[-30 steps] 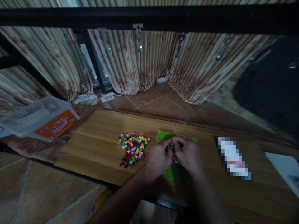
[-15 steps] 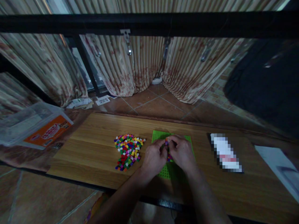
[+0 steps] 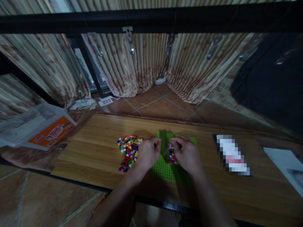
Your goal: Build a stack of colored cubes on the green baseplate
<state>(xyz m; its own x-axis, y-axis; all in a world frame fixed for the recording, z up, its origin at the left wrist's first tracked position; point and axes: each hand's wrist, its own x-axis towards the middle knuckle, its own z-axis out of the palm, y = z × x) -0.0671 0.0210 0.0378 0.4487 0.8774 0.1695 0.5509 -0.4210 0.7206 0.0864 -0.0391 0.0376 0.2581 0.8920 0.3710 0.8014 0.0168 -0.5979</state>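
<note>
A block of small multicoloured bricks (image 3: pixel 172 157) stands on the green studded baseplate (image 3: pixel 163 170). My right hand (image 3: pixel 188 154) is closed at the block's right side, its thumb and forefinger against the upper part and covering some of it. To the left of the block, apart from it, my left hand (image 3: pixel 148 154) hangs above the baseplate's left edge. Its thumb and forefinger curl together in a pinch, and whatever may be between them is too small to make out. Behind the left hand lies a loose pile of coloured bricks (image 3: pixel 129 149), partly covered by it.
The wooden table (image 3: pixel 87 151) bears everything. A dark flat object with a pixelated surface (image 3: pixel 233 154) lies right of the baseplate, with a white sheet (image 3: pixel 281 160) farther right. A clear plastic box (image 3: pixel 42 126) with an orange label stands at the left. Striped curtains (image 3: pixel 123 69) hang behind.
My left hand has drawn away from the block to the left, toward the pile. My right hand stays at the block, which shows more now. The view has shifted slightly.
</note>
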